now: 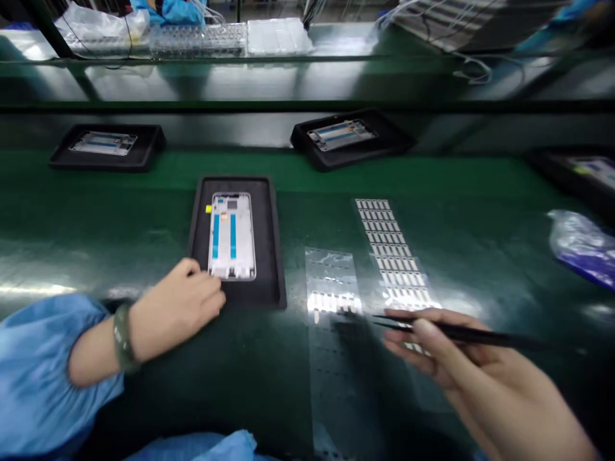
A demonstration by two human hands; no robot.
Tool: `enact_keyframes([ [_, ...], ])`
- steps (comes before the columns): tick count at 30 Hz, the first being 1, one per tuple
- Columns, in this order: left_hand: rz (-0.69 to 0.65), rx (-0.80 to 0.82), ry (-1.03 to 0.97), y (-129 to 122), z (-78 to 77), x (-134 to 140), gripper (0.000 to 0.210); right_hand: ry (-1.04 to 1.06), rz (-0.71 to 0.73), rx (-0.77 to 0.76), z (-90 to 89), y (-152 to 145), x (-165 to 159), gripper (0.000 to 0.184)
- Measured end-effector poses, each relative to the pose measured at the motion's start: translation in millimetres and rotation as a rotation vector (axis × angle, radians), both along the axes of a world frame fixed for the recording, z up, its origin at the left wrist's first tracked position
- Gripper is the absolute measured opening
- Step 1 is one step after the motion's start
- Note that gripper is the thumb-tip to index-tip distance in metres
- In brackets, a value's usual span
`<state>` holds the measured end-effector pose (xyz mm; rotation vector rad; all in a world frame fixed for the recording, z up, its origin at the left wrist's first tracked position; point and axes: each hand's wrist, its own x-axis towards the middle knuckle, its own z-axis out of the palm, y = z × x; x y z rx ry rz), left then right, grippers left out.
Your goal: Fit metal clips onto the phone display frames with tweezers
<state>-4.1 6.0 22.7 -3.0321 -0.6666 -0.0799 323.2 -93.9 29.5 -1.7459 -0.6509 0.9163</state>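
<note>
My left hand (175,307) is closed over the near left corner of a black tray (266,256). Its fingers are curled beside the lower edge of a phone frame (243,237), which lies in the tray with two blue strips and a yellow tab. Between the thumb and fingers of my right hand (461,358) is a pair of black tweezers (461,331), tips pointing left and slightly apart. Below the tips lie a clear sticker sheet (331,358) with one row of small pale pieces, and a fuller sticker sheet (387,243), partly hidden by my right hand.
Further black trays with phone frames stand at the back left (108,163), back centre (327,160) and right edge. A plastic bag (583,240) lies on the right. Behind a raised rail are clear trays (196,40), cables and blue sleeves of other people.
</note>
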Motion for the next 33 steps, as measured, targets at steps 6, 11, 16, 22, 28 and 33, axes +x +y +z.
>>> enact_keyframes([
  [6,-0.233,-0.427,-0.087,-58.5,19.6,13.2,0.012,0.098,-0.075,0.002,-20.4,-9.4,-41.6,0.041],
  [11,-0.281,-0.356,-0.212,-29.7,18.4,51.8,0.026,-0.018,-0.015,0.012,-35.2,-0.1,-55.1,0.041],
  [16,-0.235,-0.133,-0.213,-7.6,-16.2,87.8,0.047,-0.073,0.034,0.015,-39.6,8.2,-56.0,0.044],
  [22,-0.198,-0.117,-0.212,-9.6,-31.0,94.2,0.049,0.005,0.046,-0.016,-39.0,14.5,-53.0,0.046],
  [28,-0.179,-0.121,-0.248,-14.7,-33.9,95.9,0.047,0.325,-0.034,-0.061,-19.0,26.3,-45.6,0.046],
  [33,-0.158,-0.128,-0.286,-2.9,-16.4,73.9,0.057,0.469,-0.035,-0.065,-0.6,41.6,-48.2,0.039],
])
